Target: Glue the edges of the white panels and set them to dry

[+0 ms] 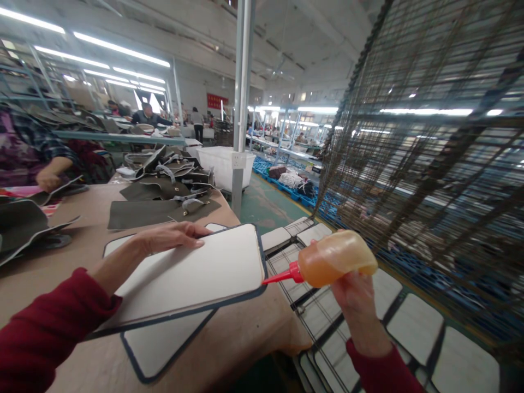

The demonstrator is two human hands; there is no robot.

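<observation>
My left hand [174, 236] lies flat, fingers stretched out, on a white panel with a dark blue edge [204, 273] that rests on the brown worktable [82, 245]. Another such panel [159, 341] lies underneath it. My right hand [355, 297] is wrapped round an amber squeeze bottle [333, 257]. Its red nozzle [280, 276] points left and touches the panel's right edge.
A wire rack [347, 327] at lower right carries several white panels. A tall wire-mesh frame [429, 136] leans at right. Dark leather pieces [164, 188] are piled at the table's far end. Another person's hand [47, 180] works at left. A white post [241, 98] stands behind.
</observation>
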